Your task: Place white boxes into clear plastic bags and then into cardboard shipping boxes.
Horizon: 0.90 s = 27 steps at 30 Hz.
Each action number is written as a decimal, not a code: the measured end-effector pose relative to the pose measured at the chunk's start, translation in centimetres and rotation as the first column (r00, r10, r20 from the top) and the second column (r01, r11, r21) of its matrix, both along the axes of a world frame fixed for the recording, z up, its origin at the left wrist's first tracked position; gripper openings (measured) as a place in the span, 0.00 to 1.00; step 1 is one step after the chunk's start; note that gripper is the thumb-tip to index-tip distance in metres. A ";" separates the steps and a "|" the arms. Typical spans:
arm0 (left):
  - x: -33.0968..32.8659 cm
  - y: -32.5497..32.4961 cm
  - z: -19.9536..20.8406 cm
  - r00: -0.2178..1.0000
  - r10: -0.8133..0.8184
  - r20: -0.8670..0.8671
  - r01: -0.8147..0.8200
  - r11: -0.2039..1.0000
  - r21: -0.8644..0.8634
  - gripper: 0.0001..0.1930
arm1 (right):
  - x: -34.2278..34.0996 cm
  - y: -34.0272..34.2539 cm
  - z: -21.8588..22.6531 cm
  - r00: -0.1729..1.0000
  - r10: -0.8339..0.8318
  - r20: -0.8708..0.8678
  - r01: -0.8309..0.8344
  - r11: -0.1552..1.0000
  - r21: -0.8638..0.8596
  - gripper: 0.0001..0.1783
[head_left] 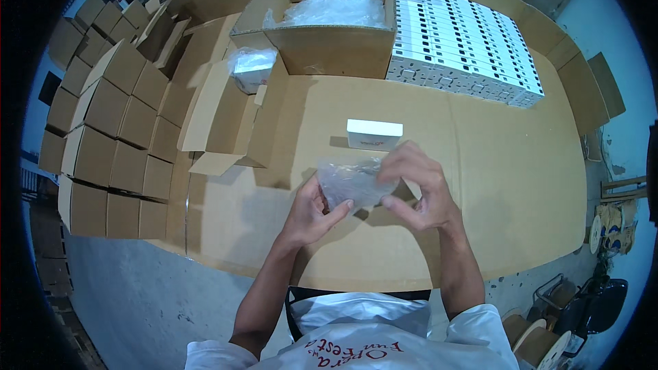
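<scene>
A clear, crinkled plastic bag (pixel 353 181) is held up above the cardboard tabletop. My left hand (pixel 312 212) grips its left side, with the thumb laid across the lower front and the other fingers behind. At the bag's right edge is my right hand (pixel 425 188), its fingers curled and its fingertips on the film, the thumb just below them. Just beyond the bag lies a small white box (pixel 374 134) with dark print along its near face.
Many white boxes (pixel 459 48) stand in rows at the far right. A large carton (pixel 336 51) at the back holds clear plastic bags (pixel 336 7). Left of it, an open carton (pixel 219 116) contains a plastic-wrapped white box (pixel 252 68). Brown cartons (pixel 113 151) are stacked at the left.
</scene>
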<state>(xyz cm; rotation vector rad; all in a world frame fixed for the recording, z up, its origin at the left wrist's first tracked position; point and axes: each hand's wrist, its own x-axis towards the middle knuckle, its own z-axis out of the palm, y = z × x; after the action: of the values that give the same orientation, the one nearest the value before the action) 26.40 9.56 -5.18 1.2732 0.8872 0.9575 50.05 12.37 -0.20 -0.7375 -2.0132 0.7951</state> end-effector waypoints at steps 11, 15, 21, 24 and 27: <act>-0.4 0.4 0.1 0.998 0.061 -0.017 -0.061 0.998 0.008 0.25 | -0.6 1.9 -1.9 0.848 -0.527 0.050 0.508 0.837 0.206 0.22; -0.2 0.4 0.2 0.999 0.053 -0.012 -0.053 0.998 0.029 0.24 | -0.9 2.7 -4.1 0.858 -0.511 0.061 0.503 0.858 0.108 0.21; -0.1 0.4 0.7 0.997 0.072 -0.016 -0.072 0.997 -0.036 0.22 | -0.4 2.8 -4.9 0.809 -0.558 -0.184 0.535 0.829 -0.162 0.16; -0.3 0.4 0.4 0.996 0.086 -0.022 -0.087 0.995 -0.053 0.21 | -0.7 2.5 -3.6 0.734 -0.535 -0.419 0.409 0.840 -0.357 0.13; -0.5 0.4 0.3 0.995 0.093 -0.020 -0.094 0.994 -0.047 0.20 | 0.0 2.2 -2.7 0.685 -0.522 -0.509 0.271 0.830 -0.487 0.12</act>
<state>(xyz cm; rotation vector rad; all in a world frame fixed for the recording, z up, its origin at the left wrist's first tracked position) 25.94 10.01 -4.88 1.2099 0.9850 0.9945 50.00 14.60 -2.86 -0.9420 -1.0394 1.0031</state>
